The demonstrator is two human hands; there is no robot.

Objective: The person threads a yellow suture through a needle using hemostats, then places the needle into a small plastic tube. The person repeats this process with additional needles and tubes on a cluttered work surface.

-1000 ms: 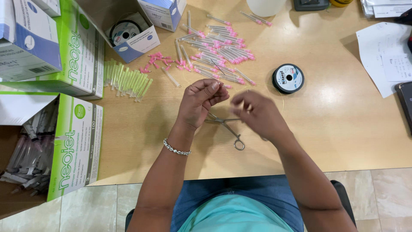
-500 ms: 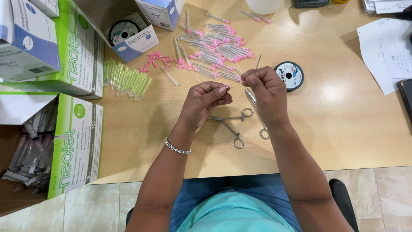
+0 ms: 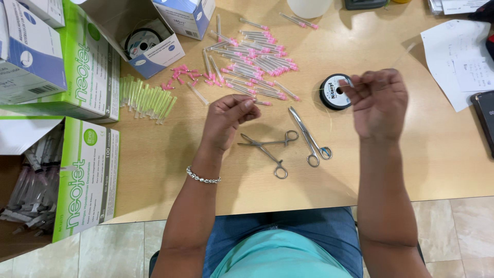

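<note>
While a fine, nearly clear thread (image 3: 309,91) stretches taut between both hands above the bench (image 3: 216,170), it looks weightless, limp and slippery, best pinched near its ends. The left hand (image 3: 226,118) is curled, its fingers together on one end; the right hand (image 3: 378,100) is raised near the black spool (image 3: 334,92), fingers pinched on the other. Two steel forceps (image 3: 288,146) lie below, untouched, just beside the pink-tipped needles (image 3: 252,56).

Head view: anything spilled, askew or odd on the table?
Pink-capped needles lie strewn in a loose heap, with stray pink caps beside them. The green-capped ones sit in a neat row. Nothing looks damaged.
</note>
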